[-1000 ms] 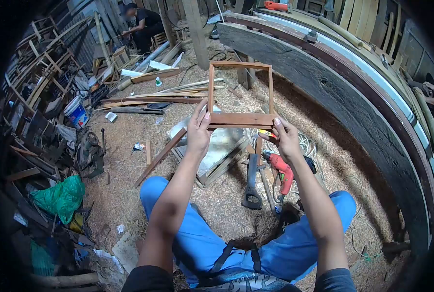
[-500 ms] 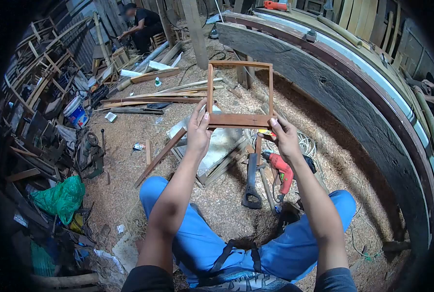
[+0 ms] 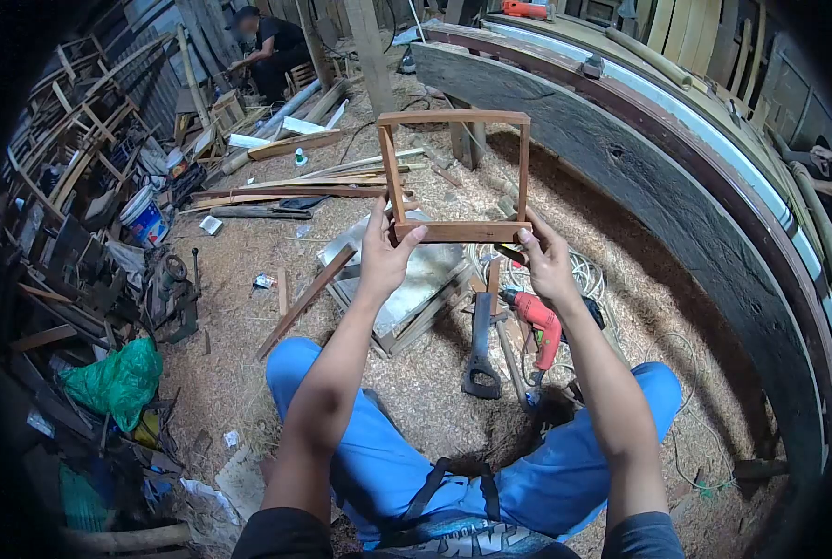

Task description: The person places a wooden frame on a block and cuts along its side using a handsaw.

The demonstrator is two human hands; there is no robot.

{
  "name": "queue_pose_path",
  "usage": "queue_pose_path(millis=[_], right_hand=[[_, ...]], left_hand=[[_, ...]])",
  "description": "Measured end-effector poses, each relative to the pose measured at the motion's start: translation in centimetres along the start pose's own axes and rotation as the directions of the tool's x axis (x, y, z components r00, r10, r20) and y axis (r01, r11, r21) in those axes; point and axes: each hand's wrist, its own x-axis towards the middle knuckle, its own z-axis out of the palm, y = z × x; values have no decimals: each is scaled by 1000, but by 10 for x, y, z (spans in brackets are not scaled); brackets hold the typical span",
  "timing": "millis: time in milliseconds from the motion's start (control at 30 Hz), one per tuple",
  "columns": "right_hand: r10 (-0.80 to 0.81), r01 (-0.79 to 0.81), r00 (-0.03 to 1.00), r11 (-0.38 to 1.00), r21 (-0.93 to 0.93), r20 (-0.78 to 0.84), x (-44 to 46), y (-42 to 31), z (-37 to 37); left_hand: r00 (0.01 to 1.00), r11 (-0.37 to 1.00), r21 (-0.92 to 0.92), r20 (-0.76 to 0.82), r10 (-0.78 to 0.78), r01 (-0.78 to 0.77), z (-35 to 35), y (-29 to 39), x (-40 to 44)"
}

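A rectangular reddish-brown wooden frame [image 3: 462,232] is held up in front of me, its wide bar toward me and its thin bar farther off. My left hand [image 3: 385,256] grips the near left corner, thumb on top of the bar. At the near right corner my right hand [image 3: 548,265] grips the same bar, with its thumb on the end. Beneath the hands lie a pale board [image 3: 416,289], a handsaw [image 3: 482,349] and a red power drill [image 3: 539,328] on the shavings.
A long dark plank [image 3: 621,168] curves along the right side. Wood strips [image 3: 295,193], a bucket [image 3: 145,216] and a green bag [image 3: 117,377] lie on the left. One person [image 3: 271,47] sits at the back; another person's arm [image 3: 831,186] shows at far right.
The wooden frame has tilted, so its far bar looks wider and nearer. My left thumb has shifted right along the near bar.
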Motion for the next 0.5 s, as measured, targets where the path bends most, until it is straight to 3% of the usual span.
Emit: queue_pose_path(millis=[200, 267, 400, 467, 500], right_hand=[[-66, 64, 998, 994, 88, 23, 3, 11, -5], [-120, 121, 993, 991, -65, 21, 3, 12, -7], [-155, 153, 988, 979, -135, -2, 2, 16, -8], [-165, 165, 986, 977, -133, 7, 2, 14, -9], [-165, 165, 986, 977, -133, 7, 2, 12, -9]], left_hand=[[995, 995, 10, -11, 99, -99, 1, -3, -1], [994, 976, 194, -7, 107, -104, -5, -10, 0], [992, 960, 252, 16, 121, -121, -7, -5, 0], [959, 937, 248, -79, 273, -246, -1, 4, 0], [959, 937, 249, -78, 272, -246, 0, 6, 0]])
